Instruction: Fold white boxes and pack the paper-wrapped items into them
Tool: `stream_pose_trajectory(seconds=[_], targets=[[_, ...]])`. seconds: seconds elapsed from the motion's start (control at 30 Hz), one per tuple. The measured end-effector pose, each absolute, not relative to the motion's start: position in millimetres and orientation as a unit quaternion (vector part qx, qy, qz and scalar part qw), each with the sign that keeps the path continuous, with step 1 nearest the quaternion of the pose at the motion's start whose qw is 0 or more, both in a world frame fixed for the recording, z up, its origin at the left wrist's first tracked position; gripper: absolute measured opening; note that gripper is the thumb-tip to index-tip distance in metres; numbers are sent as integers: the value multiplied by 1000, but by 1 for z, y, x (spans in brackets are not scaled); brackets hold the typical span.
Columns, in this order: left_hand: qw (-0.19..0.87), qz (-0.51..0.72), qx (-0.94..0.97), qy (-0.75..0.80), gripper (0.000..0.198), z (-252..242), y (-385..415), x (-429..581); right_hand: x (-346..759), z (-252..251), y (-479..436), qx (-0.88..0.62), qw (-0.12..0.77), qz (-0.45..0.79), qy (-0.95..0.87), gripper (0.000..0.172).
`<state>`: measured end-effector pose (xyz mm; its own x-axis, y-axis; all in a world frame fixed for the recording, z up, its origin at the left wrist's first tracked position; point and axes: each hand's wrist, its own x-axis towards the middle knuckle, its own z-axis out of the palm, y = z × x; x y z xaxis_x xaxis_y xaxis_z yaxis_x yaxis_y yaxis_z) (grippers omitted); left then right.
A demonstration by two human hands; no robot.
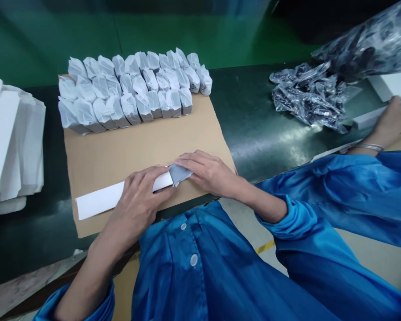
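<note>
A long white box (98, 200) lies on the cardboard sheet (147, 138) close to its front edge. My left hand (143, 191) is wrapped around the box near its right end, thumb on the near side and fingers on the far side. At that end a grey-wrapped item (180, 174) sticks out, partly inside as far as I can see. My right hand (209, 171) grips the wrapped item's outer end, its fingertips over the top. Behind both hands stand rows of similar items in thin whitish wrapping (130, 89).
Flat white cartons (16, 142) are stacked at the left. On the dark green table (260, 133) to the right lie bagged black parts (310, 96), with a larger plastic bag (367, 49) behind. A co-worker's hand (392, 118) is at the far right, near white boxes (392, 84).
</note>
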<state>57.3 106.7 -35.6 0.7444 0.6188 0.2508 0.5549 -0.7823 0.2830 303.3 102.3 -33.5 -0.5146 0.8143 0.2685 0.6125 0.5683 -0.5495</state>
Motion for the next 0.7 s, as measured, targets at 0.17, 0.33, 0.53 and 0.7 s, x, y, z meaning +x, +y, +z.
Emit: stream_pose_trajectory(seconds=[0.17, 0.33, 0.53, 0.7], targets=[[91, 192, 927, 308, 31, -40, 99, 56, 287, -43, 89, -448, 248, 123, -850, 42], [61, 184, 936, 295, 31, -36, 97, 55, 287, -42, 80, -504, 266, 131, -811, 35], [64, 184, 934, 298, 36, -36, 97, 56, 282, -45, 73, -508, 299, 176, -788, 34], [70, 201, 932, 293, 44, -40, 97, 54, 281, -45, 80, -506, 308, 184, -785, 29]])
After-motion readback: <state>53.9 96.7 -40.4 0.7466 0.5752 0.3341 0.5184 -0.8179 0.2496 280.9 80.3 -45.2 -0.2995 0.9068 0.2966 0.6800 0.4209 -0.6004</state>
